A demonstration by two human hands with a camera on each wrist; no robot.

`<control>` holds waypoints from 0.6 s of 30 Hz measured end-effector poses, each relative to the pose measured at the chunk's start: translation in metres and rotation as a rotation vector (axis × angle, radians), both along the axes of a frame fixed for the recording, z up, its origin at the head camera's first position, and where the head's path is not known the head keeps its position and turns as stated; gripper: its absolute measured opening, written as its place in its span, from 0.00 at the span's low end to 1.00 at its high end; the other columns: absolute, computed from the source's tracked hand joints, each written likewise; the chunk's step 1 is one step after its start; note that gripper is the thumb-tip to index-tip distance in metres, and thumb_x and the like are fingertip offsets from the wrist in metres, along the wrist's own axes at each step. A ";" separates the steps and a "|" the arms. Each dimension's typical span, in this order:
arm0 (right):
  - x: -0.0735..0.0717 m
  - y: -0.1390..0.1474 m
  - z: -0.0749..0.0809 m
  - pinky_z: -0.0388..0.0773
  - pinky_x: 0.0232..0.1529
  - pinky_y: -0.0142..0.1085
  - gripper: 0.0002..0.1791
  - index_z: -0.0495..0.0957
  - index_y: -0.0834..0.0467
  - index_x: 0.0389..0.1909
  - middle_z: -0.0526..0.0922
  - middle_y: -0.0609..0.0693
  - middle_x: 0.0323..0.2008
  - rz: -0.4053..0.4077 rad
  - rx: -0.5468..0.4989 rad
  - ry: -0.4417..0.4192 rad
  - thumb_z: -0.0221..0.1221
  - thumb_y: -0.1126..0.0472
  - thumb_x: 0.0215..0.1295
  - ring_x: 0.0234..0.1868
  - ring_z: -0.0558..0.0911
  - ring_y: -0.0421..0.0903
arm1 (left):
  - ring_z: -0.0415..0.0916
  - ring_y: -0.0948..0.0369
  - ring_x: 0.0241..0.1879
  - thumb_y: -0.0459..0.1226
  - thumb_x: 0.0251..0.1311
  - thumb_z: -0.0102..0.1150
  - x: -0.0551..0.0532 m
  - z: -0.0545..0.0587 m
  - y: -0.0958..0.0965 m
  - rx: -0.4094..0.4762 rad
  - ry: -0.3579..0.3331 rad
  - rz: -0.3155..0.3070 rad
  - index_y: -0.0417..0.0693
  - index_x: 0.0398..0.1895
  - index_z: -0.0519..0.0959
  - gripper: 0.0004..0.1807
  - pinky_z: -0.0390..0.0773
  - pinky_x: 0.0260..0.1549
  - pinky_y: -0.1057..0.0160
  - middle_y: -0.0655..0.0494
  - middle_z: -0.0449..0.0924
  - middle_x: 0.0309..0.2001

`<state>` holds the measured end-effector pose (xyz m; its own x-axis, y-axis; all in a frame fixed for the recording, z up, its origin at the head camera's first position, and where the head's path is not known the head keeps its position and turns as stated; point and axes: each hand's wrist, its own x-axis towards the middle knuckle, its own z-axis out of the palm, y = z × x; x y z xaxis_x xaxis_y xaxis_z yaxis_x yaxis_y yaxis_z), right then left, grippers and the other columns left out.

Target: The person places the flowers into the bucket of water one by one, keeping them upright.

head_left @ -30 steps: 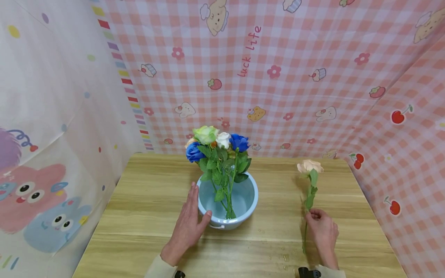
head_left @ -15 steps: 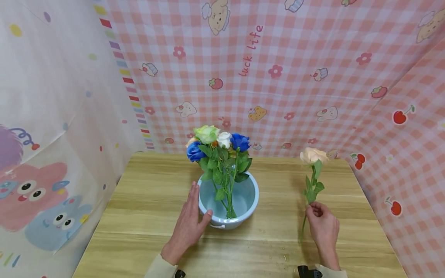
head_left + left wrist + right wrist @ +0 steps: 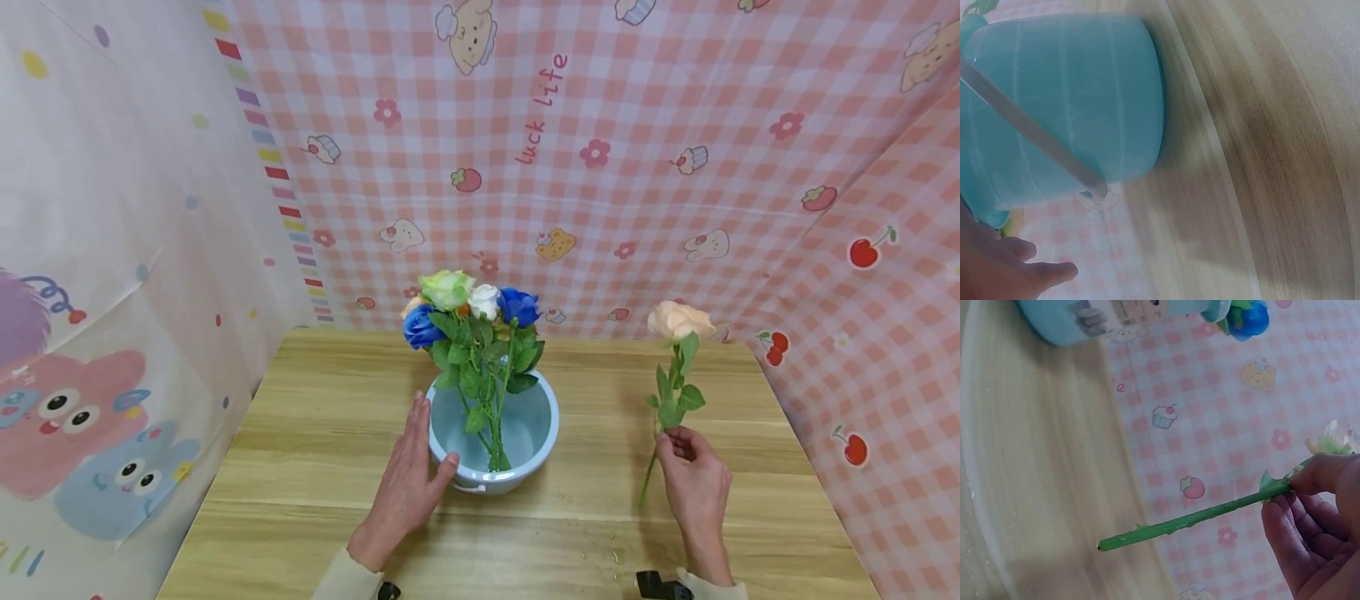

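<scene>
My right hand [image 3: 693, 483] pinches the green stem [image 3: 1179, 523] of a peach rose [image 3: 678, 321] between thumb and fingers. The rose stands nearly upright over the right side of the table, its stem end hanging below the hand. My left hand [image 3: 405, 483] rests with fairly straight fingers against the left rim of a light blue bucket [image 3: 551, 417]. In the bucket lean several artificial roses, among them a light green rose [image 3: 446, 289], a white rose [image 3: 483, 301] and a blue rose [image 3: 517, 307]. Seen from the left wrist, the bucket's pale handle [image 3: 1035, 131] hangs across its side.
The wooden table [image 3: 315, 417] has water drops [image 3: 615, 554] near its front, between the hands. A pink checked cloth [image 3: 585, 200] hangs behind and to the right. On the left hangs a white cartoon-print cloth [image 3: 150, 250].
My right hand has lifted the peach rose from low over the table and tilted it upright, its bloom now higher. The left hand and the bucket have stayed put.
</scene>
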<state>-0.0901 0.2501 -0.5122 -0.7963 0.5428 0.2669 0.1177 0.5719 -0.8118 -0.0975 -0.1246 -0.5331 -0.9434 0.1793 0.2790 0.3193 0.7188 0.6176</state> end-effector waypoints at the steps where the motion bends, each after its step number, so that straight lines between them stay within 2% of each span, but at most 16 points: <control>1: 0.000 -0.002 0.002 0.68 0.34 0.18 0.11 0.87 0.64 0.43 0.89 0.59 0.36 -0.002 -0.004 0.008 0.64 0.61 0.67 0.28 0.73 0.17 | 0.42 0.47 0.82 0.47 0.72 0.55 0.000 0.000 0.000 0.002 0.001 -0.001 0.38 0.84 0.43 0.47 0.58 0.70 0.32 0.47 0.36 0.84; 12: 0.001 -0.013 0.017 0.70 0.32 0.16 0.11 0.87 0.65 0.42 0.88 0.60 0.36 0.027 -0.054 0.084 0.65 0.61 0.67 0.30 0.75 0.18 | 0.46 0.42 0.80 0.50 0.72 0.52 0.000 -0.001 0.000 -0.003 0.010 -0.001 0.39 0.84 0.43 0.47 0.59 0.70 0.32 0.45 0.37 0.84; 18: 0.000 -0.023 0.026 0.75 0.31 0.16 0.09 0.86 0.67 0.41 0.87 0.59 0.34 0.065 -0.106 0.154 0.65 0.64 0.67 0.30 0.79 0.21 | 0.44 0.45 0.81 0.53 0.73 0.50 0.000 0.000 0.000 -0.004 0.005 0.002 0.39 0.84 0.43 0.47 0.59 0.70 0.32 0.46 0.37 0.84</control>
<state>-0.0897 0.2276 -0.4867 -0.7845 0.5234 0.3326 -0.0472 0.4843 -0.8736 -0.0975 -0.1245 -0.5335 -0.9423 0.1787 0.2830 0.3210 0.7217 0.6133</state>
